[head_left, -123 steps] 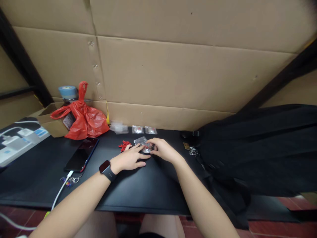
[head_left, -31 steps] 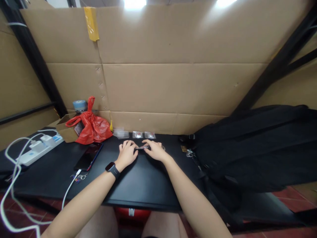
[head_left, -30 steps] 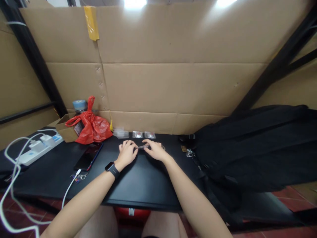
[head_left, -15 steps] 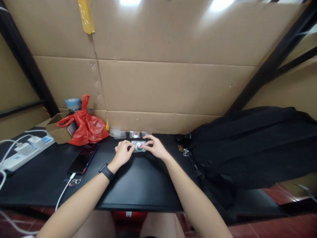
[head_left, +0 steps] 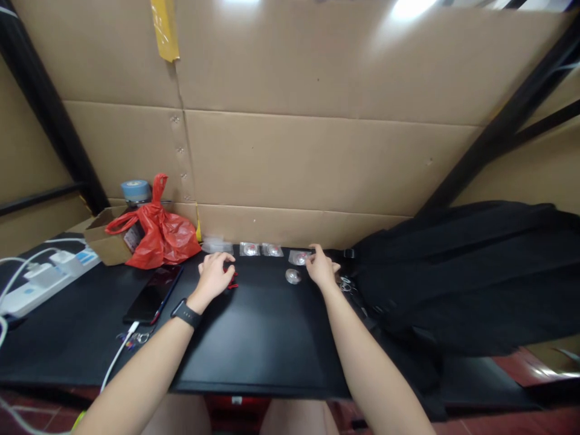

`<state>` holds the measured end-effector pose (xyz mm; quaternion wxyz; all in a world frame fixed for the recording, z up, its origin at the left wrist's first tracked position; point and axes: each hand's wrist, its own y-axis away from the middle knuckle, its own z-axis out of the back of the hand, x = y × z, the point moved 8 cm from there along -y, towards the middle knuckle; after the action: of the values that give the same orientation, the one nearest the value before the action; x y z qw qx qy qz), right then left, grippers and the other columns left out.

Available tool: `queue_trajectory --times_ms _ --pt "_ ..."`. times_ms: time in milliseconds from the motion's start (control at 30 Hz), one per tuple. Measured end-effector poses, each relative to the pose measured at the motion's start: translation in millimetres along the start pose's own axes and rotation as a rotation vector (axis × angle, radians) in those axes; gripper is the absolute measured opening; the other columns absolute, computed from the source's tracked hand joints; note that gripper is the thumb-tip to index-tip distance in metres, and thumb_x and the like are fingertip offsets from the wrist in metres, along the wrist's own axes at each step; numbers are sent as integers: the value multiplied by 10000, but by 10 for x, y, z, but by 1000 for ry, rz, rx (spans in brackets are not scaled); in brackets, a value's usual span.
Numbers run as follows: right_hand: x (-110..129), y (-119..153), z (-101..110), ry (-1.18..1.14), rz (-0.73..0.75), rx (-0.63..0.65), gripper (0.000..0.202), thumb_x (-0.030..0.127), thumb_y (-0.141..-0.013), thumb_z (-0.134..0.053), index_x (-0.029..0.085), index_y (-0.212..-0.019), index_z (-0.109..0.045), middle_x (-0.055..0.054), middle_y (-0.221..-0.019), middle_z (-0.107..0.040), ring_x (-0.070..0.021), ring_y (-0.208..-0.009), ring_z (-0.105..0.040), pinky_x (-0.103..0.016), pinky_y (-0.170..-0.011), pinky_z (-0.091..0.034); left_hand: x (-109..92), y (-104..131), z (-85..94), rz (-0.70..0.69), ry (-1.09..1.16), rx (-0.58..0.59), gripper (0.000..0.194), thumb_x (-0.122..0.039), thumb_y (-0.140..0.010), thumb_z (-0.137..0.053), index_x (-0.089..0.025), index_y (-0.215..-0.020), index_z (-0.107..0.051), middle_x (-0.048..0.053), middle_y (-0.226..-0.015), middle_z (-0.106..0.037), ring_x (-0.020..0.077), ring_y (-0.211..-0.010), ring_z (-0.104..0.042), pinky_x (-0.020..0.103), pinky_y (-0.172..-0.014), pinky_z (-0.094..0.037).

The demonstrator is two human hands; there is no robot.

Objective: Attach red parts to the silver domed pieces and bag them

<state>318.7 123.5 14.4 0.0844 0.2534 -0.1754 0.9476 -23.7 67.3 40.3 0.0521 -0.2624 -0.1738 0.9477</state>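
My left hand (head_left: 214,275) is over the black table with its fingers loosely curled, the thumb and index finger apart. Small red pieces (head_left: 233,280) show beside its thumb, partly hidden by the hand. On the right, my right hand (head_left: 322,267) has its fingertips at the edge of a small clear packet (head_left: 299,258) with a round thing and a bit of red inside. Just in front of that packet lies a round, shiny clear disc (head_left: 293,277). Two similar packets, a left one (head_left: 249,249) and a right one (head_left: 272,249), lie along the cardboard wall.
Clear plastic sleeves (head_left: 217,245) lie by the wall. Leftward are a red plastic bag (head_left: 165,238), a cardboard box (head_left: 109,241), a phone (head_left: 151,296) on a white cable and a power strip (head_left: 49,278). A large black cloth item (head_left: 462,278) covers the right side, with keys (head_left: 347,285) beside it.
My hands have moved apart, the left to the left and the right to the right. The packet that was between them is no longer there; one now lies at my right fingertips. Disc and red pieces now show.
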Motion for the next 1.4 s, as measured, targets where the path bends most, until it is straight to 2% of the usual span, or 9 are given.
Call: queue_trajectory --times_ms 100,233,433,600,733,867,967,1100,1400 --pt "18 -27 -56 118 12 -43 307 227 -896 -519 236 -1191 -606 -119 -1132 -648 -285 -1063 -533 -424 -857 -302 97 -53 46 -51 -24 3 190 -216 -845 -558 -249 -1006 -653 33 -1084 -690 250 -1052 -589 401 -901 -430" --pt "107 -21 -213 202 98 63 229 247 -900 -515 246 -980 -730 -126 -1100 -626 -313 -1080 -498 -475 -871 -331 119 -70 59 -153 -17 112 153 -203 -847 -554 -221 -949 -667 40 -952 -696 203 -904 -631 321 -841 -466" --pt "213 58 -376 221 172 129 345 386 -952 -465 276 -1193 -686 -135 -1292 -584 -341 -1139 -462 -530 -884 -363 -101 36 53 -311 -52 261 60 -280 -812 -693 -250 -855 -724 38 -965 -667 221 -956 -604 327 -857 -440" --pt "255 45 -439 157 221 194 382 430 -989 -402 294 -1245 -650 -91 -1354 -584 -320 -1173 -481 -489 -901 -368 -245 126 -30 -347 -126 320 43 -276 -772 -764 -253 -789 -732 39 -975 -642 236 -987 -568 344 -829 -400" --pt "273 43 -401 82 245 217 366 415 -986 -422 265 -1203 -675 -94 -1344 -611 -313 -1154 -515 -432 -873 -372 -308 181 -81 -375 -150 313 88 -201 -817 -711 -232 -735 -704 45 -964 -642 232 -994 -557 349 -803 -369" --pt "276 73 -259 52 247 207 332 448 -932 -523 285 -1172 -685 -79 -1286 -638 -302 -1141 -542 -421 -871 -385 -362 200 -77 -386 -98 268 116 -227 -903 -602 -229 -807 -667 37 -949 -664 219 -1003 -567 356 -837 -339" --pt "301 139 -224 1 298 324 394 465 -788 -700 270 -1131 -696 -55 -1122 -690 -237 -962 -621 -373 -845 -425 -359 173 -67 -342 -23 245 127 -261 -950 -535 -242 -896 -649 4 -917 -695 188 -939 -602 351 -846 -319" --pt "366 238 -245 -82 364 487 432 343 -679 -781 223 -1088 -712 -33 -985 -714 -174 -795 -639 -290 -759 -468 -334 117 -50 -294 52 221 107 -300 -918 -608 -263 -874 -698 -20 -890 -735 180 -904 -635 357 -863 -295" --pt "378 224 -145 -81 311 436 403 298 -686 -800 261 -1079 -720 -32 -983 -753 -189 -792 -678 -276 -718 -483 -333 57 94 -218 173 92 89 -313 -872 -674 -277 -834 -745 -14 -952 -774 220 -1027 -660 380 -932 -315"
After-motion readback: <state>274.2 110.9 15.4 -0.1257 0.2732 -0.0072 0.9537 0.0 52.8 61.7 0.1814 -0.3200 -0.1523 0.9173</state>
